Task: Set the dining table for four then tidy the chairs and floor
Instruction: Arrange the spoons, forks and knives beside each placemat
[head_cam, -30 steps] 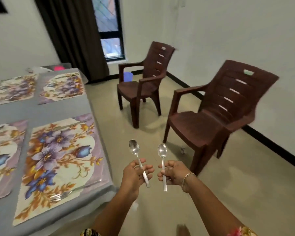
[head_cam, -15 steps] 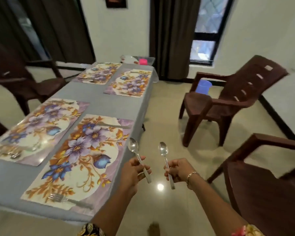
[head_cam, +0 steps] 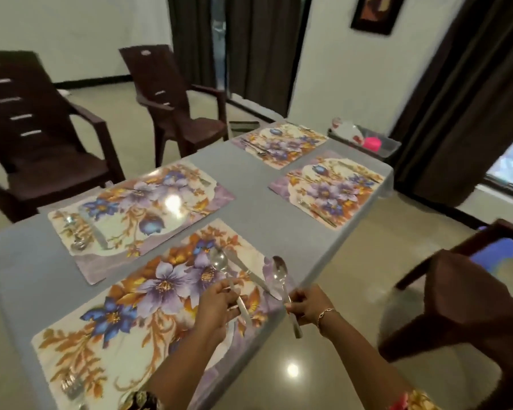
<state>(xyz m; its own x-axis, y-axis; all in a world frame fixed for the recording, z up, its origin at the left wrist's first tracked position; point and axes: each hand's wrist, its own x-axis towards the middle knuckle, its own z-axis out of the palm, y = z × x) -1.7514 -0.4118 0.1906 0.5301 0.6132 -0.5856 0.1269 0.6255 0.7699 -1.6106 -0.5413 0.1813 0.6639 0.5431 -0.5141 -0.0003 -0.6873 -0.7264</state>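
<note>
My left hand (head_cam: 218, 306) holds a steel spoon (head_cam: 219, 263) upright over the nearest floral placemat (head_cam: 125, 318). My right hand (head_cam: 307, 304) grips a second spoon (head_cam: 280, 269) just off the table's right edge. A knife (head_cam: 251, 275) lies on that placemat between the two spoons, and a fork (head_cam: 70, 386) lies at its near end. Three more floral placemats (head_cam: 139, 205) (head_cam: 328, 190) (head_cam: 279, 143) lie on the grey table (head_cam: 249, 199), each with some cutlery on it.
Two brown plastic chairs (head_cam: 39, 137) (head_cam: 175, 113) stand off the table's far left side. Another brown chair (head_cam: 468, 297) with something blue on its seat is close at my right. A clear container (head_cam: 367, 139) with a pink item sits beyond the table's far end.
The view has swung left, toward the table. Both hands, each still holding its spoon, now hover over the near placemat's right end instead of over the floor.
</note>
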